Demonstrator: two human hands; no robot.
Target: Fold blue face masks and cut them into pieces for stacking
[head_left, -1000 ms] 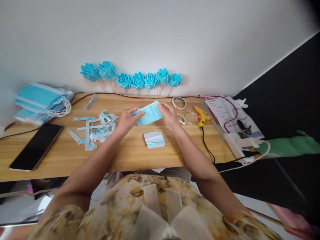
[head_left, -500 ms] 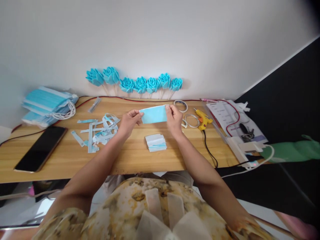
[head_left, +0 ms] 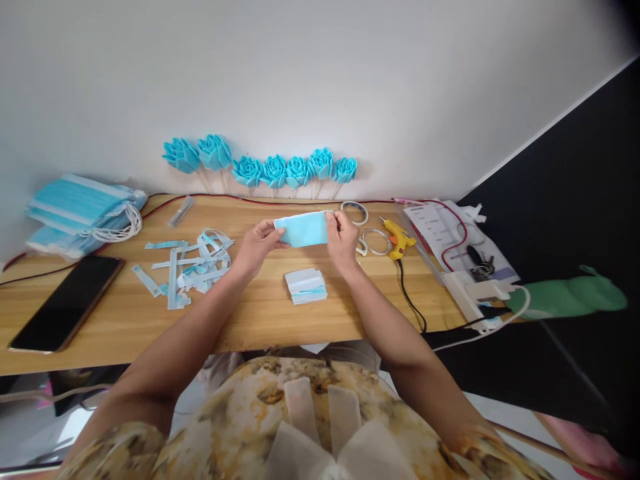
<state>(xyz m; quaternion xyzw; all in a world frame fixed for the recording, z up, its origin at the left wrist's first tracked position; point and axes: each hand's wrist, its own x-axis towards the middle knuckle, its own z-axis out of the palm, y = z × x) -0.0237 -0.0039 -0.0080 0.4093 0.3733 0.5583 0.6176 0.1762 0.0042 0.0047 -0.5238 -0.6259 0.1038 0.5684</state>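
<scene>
A light blue piece of mask fabric [head_left: 303,230] is held level above the wooden table [head_left: 250,313]. My left hand [head_left: 257,244] pinches its left end and my right hand [head_left: 340,239] pinches its right end. Just below the hands, a small stack of folded white and blue fabric pieces [head_left: 305,285] lies on the table. To the left of my left hand lies a heap of cut blue strips and ear loops [head_left: 190,267].
Several blue fabric roses [head_left: 260,167] on sticks lean on the wall. A pile of blue face masks [head_left: 80,212] and a black phone [head_left: 65,303] lie at left. Tape rolls [head_left: 356,212], a yellow glue gun [head_left: 398,237], papers and a power strip [head_left: 475,293] are at right.
The blue piece was tilted a second ago; both hands have turned it level and drawn it straight between them. The view shifted slightly.
</scene>
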